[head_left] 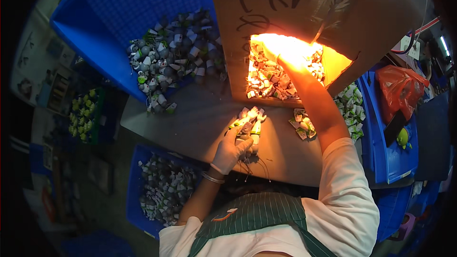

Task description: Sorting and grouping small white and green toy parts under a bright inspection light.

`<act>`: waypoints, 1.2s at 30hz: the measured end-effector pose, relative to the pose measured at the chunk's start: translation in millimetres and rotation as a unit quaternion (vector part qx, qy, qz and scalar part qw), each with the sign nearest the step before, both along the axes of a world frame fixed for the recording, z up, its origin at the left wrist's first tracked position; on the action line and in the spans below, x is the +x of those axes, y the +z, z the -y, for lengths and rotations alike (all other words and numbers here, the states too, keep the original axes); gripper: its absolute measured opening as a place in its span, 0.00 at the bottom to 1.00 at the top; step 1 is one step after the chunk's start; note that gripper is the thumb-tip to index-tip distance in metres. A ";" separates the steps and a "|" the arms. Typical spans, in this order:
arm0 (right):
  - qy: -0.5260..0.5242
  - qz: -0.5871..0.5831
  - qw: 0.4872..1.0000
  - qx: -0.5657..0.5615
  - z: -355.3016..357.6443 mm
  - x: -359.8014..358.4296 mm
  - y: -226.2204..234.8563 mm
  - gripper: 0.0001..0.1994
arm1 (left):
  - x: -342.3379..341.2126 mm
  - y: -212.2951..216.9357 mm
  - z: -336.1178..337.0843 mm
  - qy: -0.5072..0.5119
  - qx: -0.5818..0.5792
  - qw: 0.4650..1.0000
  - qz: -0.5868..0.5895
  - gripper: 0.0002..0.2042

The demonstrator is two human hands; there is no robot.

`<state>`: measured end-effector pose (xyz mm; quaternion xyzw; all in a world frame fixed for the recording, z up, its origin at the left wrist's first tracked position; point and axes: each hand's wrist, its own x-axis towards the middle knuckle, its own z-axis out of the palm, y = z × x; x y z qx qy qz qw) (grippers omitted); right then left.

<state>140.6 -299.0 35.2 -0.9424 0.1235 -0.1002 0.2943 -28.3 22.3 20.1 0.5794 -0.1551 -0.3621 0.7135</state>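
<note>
At the near edge of the table, my gloved left hand [230, 150] closes its fingers over a bunch of small grey-and-white pieces [256, 128]. Some of these carry bright green parts, and thin strings [257, 170] trail from them toward me. My right arm reaches through a cut opening into a brightly lit cardboard box [236, 74]. Glare washes out my right hand [284, 53] there, so its fingers cannot be read. Under it lies a heap of small pale pieces [271, 80]. A small pile of white-and-green pieces [303, 124] sits on the table in front of the box.
A large blue bin [90, 33] at the far left spills grey-and-white pieces onto the grey table [166, 126]. Another blue bin [135, 181] of such pieces stands lower left. To the right are a blue crate [381, 162], white-and-green pieces [351, 107] and a red plastic bag [402, 88].
</note>
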 end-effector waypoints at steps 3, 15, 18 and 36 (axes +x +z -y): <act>0.026 -0.050 0.994 -0.095 -44.0 -47.1 63.1 0.20 | -1.1 -3.3 -6.6 -0.002 0.047 0.999 0.005 0.22; 0.127 0.111 0.827 0.536 -54.4 -140.2 -19.4 0.12 | 2.5 10.0 13.0 0.009 -0.003 0.998 -0.062 0.20; 0.131 -0.032 0.790 0.599 -98.5 -182.3 11.5 0.12 | 0.9 9.1 11.3 0.018 0.002 0.998 -0.063 0.20; 0.031 0.091 0.762 0.641 -136.0 -221.5 -26.0 0.14 | -12.8 -5.1 28.1 0.059 0.171 0.946 0.270 0.23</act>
